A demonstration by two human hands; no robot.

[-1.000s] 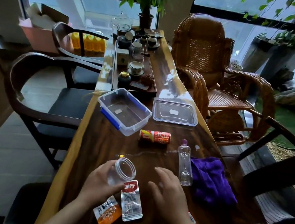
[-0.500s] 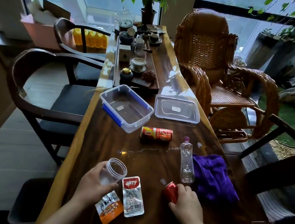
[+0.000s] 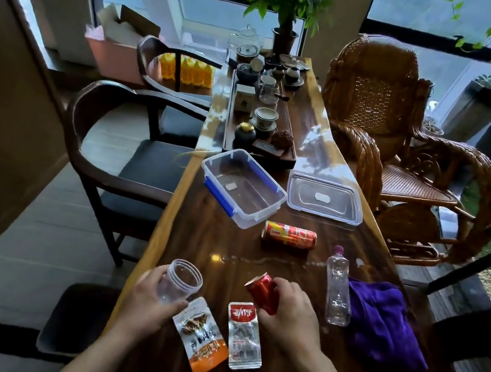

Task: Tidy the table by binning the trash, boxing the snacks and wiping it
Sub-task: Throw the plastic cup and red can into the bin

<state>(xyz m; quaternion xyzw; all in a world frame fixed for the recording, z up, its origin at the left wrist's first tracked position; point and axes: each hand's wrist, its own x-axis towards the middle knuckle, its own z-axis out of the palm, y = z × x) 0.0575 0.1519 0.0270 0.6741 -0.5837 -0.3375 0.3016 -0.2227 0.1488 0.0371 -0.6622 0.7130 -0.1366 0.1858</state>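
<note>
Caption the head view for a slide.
Left hand holds a clear cup, right hand grips a red can; an orange packet and a silver packet lie on the table.

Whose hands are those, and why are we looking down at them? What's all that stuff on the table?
No robot here: the camera sits on a person's head, so you see their own two hands over a wooden table. The left hand grips a clear plastic jar; the right hand grips a crushed red can. Near the hands lie an orange snack packet and a silver snack packet. Farther off are a clear box, its lid beside it, a second red can on its side, a clear bottle and a purple cloth. The person is tidying up.
</note>
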